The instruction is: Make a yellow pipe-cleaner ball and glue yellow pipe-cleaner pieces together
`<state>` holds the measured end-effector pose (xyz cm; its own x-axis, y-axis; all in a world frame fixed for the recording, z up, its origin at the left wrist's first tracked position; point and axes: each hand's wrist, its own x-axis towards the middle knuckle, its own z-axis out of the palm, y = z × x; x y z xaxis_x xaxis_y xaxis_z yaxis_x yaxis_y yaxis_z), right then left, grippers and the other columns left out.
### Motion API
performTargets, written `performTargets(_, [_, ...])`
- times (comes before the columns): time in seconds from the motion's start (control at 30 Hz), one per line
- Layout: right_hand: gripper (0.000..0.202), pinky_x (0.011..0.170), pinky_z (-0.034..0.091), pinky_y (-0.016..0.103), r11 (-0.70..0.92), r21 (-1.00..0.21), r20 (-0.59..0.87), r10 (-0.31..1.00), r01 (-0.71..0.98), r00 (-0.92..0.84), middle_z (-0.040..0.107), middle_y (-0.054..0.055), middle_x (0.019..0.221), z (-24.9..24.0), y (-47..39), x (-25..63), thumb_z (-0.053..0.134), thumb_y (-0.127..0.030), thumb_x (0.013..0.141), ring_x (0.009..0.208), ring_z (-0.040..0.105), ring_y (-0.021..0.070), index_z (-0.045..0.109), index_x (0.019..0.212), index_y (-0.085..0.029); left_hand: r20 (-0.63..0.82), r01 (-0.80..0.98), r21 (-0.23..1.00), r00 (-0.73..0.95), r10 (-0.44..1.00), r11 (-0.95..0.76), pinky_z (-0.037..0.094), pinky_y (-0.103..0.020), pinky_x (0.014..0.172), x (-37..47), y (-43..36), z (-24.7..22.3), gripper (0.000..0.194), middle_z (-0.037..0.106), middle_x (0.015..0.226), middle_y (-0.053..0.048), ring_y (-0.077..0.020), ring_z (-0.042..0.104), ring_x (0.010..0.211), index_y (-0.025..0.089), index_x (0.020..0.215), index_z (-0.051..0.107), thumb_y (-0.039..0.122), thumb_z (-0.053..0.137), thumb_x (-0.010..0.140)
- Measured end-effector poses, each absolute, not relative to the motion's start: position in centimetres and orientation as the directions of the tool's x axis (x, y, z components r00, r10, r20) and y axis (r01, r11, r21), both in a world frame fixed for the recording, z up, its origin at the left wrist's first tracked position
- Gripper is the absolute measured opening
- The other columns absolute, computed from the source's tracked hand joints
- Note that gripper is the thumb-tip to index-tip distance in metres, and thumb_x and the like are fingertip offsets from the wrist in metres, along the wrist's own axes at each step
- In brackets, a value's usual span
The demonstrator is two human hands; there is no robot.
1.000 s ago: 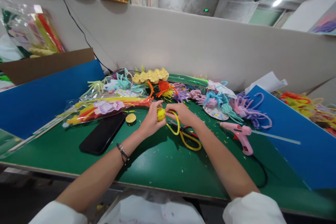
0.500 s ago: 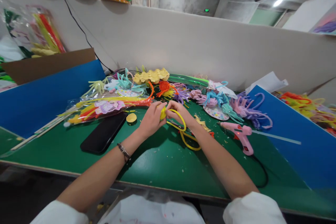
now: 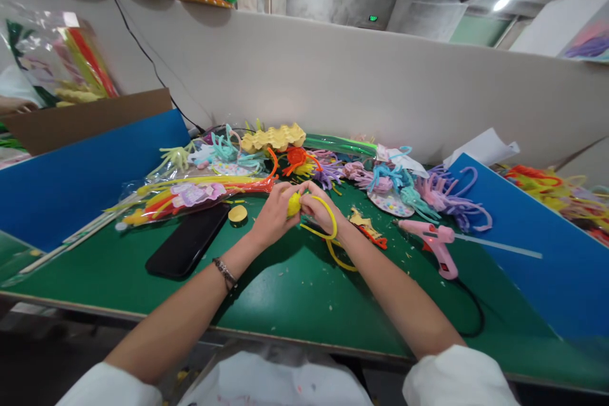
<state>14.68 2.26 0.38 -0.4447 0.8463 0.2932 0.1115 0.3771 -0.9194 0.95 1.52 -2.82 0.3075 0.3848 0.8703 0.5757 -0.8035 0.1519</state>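
My left hand (image 3: pixel 276 209) is closed around a small yellow bundle (image 3: pixel 294 204) that looks like wound pipe cleaner. Pinched in the fingers of my right hand (image 3: pixel 320 203) is a yellow pipe cleaner (image 3: pixel 334 222), its loose end looping out over the wrist and down towards the table. Both hands meet above the middle of the green table (image 3: pixel 285 292), fingertips close together. Exactly how the strand joins the bundle is hidden by the fingers. Below the right forearm lie cut yellow and orange scraps (image 3: pixel 366 228).
A pink glue gun (image 3: pixel 435 241) with a glue stick lies at the right. To the left are a black phone (image 3: pixel 188 244), a round yellow tin (image 3: pixel 238 214) and bagged pipe cleaners (image 3: pixel 200 193). Blue panels (image 3: pixel 95 171) flank the table. Another person's hand (image 3: pixel 16 105) shows far left.
The yellow loop by my right hand has shifted and its lower part has drawn in. More of the yellow bundle shows between my hands. Another person's hand has appeared at the far left.
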Motion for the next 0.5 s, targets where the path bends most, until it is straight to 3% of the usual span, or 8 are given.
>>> performTargets(0.1, [0.01, 0.047, 0.035, 0.02, 0.468, -0.87, 0.357, 0.814, 0.154, -0.458, 0.041, -0.008, 0.052, 0.7, 2.4, 15.1, 0.045, -0.024, 0.071, 0.046, 0.039, 0.0075, 0.044, 0.079, -0.019, 0.855, 0.508, 0.302, 0.229, 0.465, -0.806, 0.044, -0.039, 0.084, 0.9, 1.7, -2.9, 0.056, 0.042, 0.103, -0.008, -0.0193, 0.046, 0.1, 0.022, 0.118, 0.032, 0.009, 0.053, 0.068])
performTargets(0.2, [0.012, 0.058, 0.04, 0.024, 0.566, -0.798, 0.432, 0.776, 0.207, -0.459, 0.052, -0.001, 0.067, 1.3, 2.6, 15.5, 0.053, -0.029, 0.071, 0.059, 0.048, 0.0101, 0.052, 0.074, -0.017, 0.845, 0.505, 0.354, 0.187, 0.5, -0.787, 0.043, -0.041, 0.084, 0.7, 1.9, -3.0, 0.058, 0.042, 0.102, -0.007, -0.0198, 0.045, 0.102, 0.024, 0.117, 0.031, 0.008, 0.053, 0.066])
performTargets(0.5, [0.012, 0.078, 0.042, 0.031, 0.732, -0.604, 0.56, 0.671, 0.314, -0.486, 0.06, 0.006, 0.082, 1.8, 3.1, 16.0, 0.057, -0.028, 0.072, 0.08, 0.056, 0.0164, 0.061, 0.066, -0.018, 0.82, 0.476, 0.468, 0.081, 0.567, -0.745, 0.042, -0.039, 0.084, 1.1, 1.6, -3.2, 0.054, 0.042, 0.1, -0.005, -0.0174, 0.047, 0.097, 0.024, 0.113, 0.035, 0.008, 0.054, 0.065])
